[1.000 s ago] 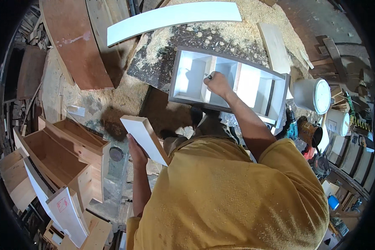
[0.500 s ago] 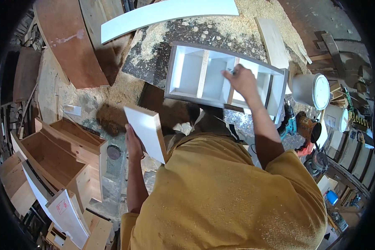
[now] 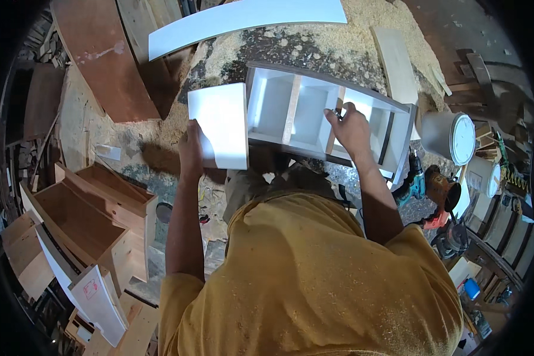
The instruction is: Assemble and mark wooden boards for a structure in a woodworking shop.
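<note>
A white shelf box with several compartments [image 3: 291, 104] lies on the sawdust-covered floor ahead of me. My left hand [image 3: 191, 148] grips a small white square panel [image 3: 219, 124] by its lower left corner and holds it just left of the box. My right hand [image 3: 350, 127] rests on the box at one of its upright dividers [image 3: 337, 115], fingers curled around the divider's edge. My yellow shirt fills the lower part of the view.
A long white curved board [image 3: 243, 21] and brown boards [image 3: 101, 65] lie beyond. Open wooden boxes [image 3: 83, 219] stand at the left. At the right are a white bucket [image 3: 451, 136], a drill [image 3: 412, 184] and other power tools. A pale plank [image 3: 394, 62] lies far right.
My left hand has raised the white panel up and toward the left end of the box. My right hand slid right along the box to a divider.
</note>
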{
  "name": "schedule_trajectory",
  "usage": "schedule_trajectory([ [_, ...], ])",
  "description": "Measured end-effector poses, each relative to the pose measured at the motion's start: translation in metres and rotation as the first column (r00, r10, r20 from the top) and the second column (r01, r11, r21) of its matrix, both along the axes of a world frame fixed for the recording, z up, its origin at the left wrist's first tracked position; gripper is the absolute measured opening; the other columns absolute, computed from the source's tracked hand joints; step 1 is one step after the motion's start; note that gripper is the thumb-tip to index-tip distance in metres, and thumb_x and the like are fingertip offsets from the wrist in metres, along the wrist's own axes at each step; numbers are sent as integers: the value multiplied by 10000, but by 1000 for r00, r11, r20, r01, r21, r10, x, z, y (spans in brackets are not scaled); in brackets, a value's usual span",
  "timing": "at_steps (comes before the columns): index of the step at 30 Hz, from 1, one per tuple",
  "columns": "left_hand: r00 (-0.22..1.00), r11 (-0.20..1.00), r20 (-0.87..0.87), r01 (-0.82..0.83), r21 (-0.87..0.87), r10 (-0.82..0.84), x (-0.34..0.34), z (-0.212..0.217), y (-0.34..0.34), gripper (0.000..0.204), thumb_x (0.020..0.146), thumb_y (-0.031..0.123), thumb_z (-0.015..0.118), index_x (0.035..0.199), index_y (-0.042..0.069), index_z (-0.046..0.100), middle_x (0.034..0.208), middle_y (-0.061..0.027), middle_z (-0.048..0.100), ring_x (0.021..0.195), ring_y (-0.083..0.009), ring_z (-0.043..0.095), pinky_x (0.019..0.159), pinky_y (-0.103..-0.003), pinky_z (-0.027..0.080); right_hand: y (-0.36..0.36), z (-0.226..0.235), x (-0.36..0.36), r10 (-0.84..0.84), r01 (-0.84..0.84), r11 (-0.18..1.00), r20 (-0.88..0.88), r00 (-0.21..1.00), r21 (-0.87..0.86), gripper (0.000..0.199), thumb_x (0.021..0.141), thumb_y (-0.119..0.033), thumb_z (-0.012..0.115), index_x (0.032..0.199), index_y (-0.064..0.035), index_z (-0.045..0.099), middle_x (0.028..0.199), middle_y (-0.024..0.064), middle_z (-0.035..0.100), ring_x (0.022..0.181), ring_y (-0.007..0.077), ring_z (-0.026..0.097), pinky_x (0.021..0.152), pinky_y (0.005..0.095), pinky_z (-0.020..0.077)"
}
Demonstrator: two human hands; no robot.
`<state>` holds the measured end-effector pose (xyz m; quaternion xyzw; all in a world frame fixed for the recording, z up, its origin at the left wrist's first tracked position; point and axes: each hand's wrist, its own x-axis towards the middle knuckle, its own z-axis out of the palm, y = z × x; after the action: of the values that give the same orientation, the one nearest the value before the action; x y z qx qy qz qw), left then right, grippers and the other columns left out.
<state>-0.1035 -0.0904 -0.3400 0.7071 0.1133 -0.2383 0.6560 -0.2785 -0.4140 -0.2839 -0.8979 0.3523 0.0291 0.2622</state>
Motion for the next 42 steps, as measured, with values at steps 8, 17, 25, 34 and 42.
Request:
schedule_trajectory([
  [8,944,928,285,51,369,-165,94,-49,-25,500,966,399,495,831,-72,598,683,-104,549,648,-193,472,625,-364,409,51,-40,61,88,-72,983,-92,992,166,429,806,-390,655,871,33,624,793,240,653,812,398,647,745,459,519],
  [17,776,685,158,416,598,-610,155,-112,-39,428,919,364,560,1034,-45,615,869,-196,650,830,-309,618,810,-389,474,56,-46,58,-21,30,980,-50,999,197,373,823,-322,645,914,39,625,785,242,644,797,424,629,727,457,517],
  [25,324,753,680,309,580,-657,96,-16,-113,483,793,354,709,1164,65,602,1252,-191,528,1221,-345,446,1039,-535,292,13,22,5,-333,302,934,-156,930,-192,601,785,-517,666,971,54,630,753,248,657,763,377,671,687,434,531],
  [34,-215,13,172,589,808,-961,28,25,-289,489,869,477,571,1193,111,584,1228,-120,575,1168,-292,528,995,-475,377,-23,-80,-14,-27,63,989,-248,968,137,466,724,-430,655,703,36,661,681,232,642,727,392,658,709,440,514],
  [42,-252,82,254,541,837,-934,19,7,-289,348,905,403,553,1101,122,609,1043,-118,646,1023,-309,616,806,-450,511,-42,-44,-33,-19,83,937,-188,982,340,276,713,-276,612,685,-6,656,729,215,663,691,370,651,683,437,523],
])
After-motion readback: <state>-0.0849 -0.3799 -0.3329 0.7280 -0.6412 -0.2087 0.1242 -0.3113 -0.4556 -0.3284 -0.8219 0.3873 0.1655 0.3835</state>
